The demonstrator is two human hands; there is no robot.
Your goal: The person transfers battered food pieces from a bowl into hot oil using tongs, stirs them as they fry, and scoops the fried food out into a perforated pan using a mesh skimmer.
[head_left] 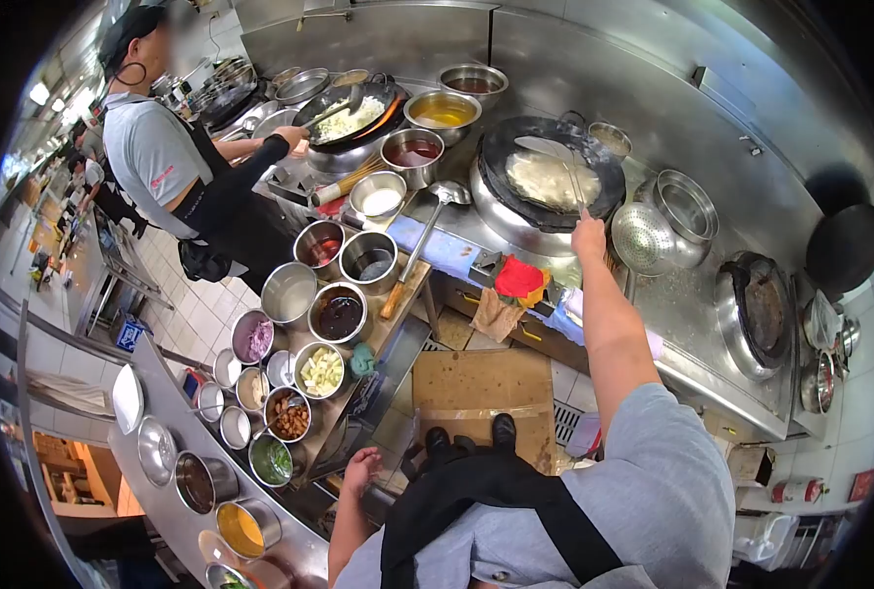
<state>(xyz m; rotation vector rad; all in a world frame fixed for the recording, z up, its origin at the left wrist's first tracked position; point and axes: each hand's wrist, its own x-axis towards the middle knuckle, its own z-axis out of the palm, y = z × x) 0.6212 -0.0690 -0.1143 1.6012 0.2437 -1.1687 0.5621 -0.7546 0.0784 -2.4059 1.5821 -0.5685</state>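
My right hand (588, 239) is closed round the handle of a metal wok spatula (547, 149), its broad blade over the near wok (503, 137). Pale, whitish food (555, 183) spreads across the bottom of that black wok. Down by my side, my left hand (361, 471) is empty, its fingers loosely apart. Closest to it are a steel pot of chopped greens (274, 459) and a pot of brown diced food (288, 413). A long-handled ladle (449, 192) rests between the stove and the ingredient pots.
Left of me, a co-worker (167, 147) stirs another wok (350, 116). A perforated skimmer (643, 238) lies right of my wok. Pots of oil (443, 112) and dark sauce (340, 316) stand about. A red cloth (520, 279) sits on the stove edge; flattened cardboard (476, 378) covers the floor.
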